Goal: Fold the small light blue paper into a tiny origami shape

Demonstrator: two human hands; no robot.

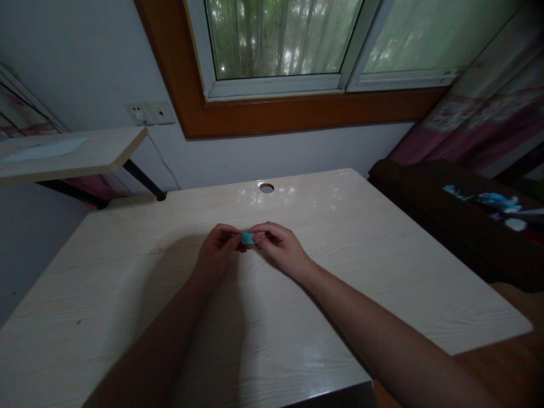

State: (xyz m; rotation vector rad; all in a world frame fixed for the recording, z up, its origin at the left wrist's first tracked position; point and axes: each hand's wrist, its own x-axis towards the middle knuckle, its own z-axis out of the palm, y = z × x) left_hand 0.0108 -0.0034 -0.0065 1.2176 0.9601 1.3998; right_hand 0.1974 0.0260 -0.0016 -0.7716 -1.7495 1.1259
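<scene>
Between my two hands is a small turquoise piece [247,238], pinched at both ends just above the pale wood-grain table [323,317]. My left hand [217,249] grips its left end with thumb and fingertips. On the other side, my right hand [278,243] holds the right end the same way. The fingertips cover much of the piece, and its exact kind cannot be made out.
A raised shelf [68,153] on black legs stands at the table's back left. Near the back edge is a round cable hole [267,188]. A dark corner [340,395] juts in at the front edge. Dark furniture [459,221] with colourful items sits to the right.
</scene>
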